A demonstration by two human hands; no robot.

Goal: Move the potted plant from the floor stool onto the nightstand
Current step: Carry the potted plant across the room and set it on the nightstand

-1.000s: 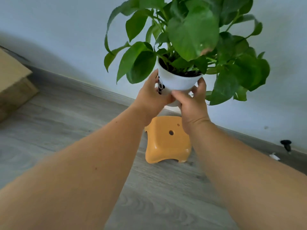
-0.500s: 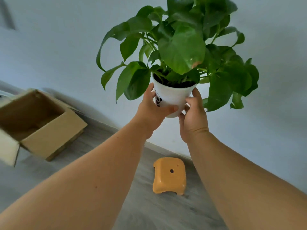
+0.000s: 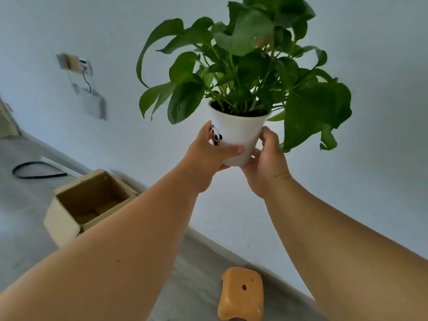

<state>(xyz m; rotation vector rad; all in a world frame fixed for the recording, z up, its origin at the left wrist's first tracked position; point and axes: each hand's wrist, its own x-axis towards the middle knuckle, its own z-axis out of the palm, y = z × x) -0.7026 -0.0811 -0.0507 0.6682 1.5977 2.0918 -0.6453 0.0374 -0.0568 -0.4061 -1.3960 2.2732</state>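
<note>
A potted plant (image 3: 236,133) with broad green leaves grows in a white pot that bears a small panda picture. It is held upright in the air, high in front of the pale wall. My left hand (image 3: 209,156) wraps the pot's left side and base, thumb across the front. My right hand (image 3: 266,158) cups its right side. The orange stool (image 3: 242,295) stands on the grey floor far below, near the bottom edge, with nothing on it. No nightstand is in view.
An open cardboard box (image 3: 85,205) sits on the floor at the left by the wall. A black cable loop (image 3: 34,170) lies further left. A wall socket with a hanging wire (image 3: 76,63) is on the wall at upper left.
Both hands have lifted the pot higher and away from the stool, which now sits lower in the frame. The view has swung left and shows the box, cable and socket.
</note>
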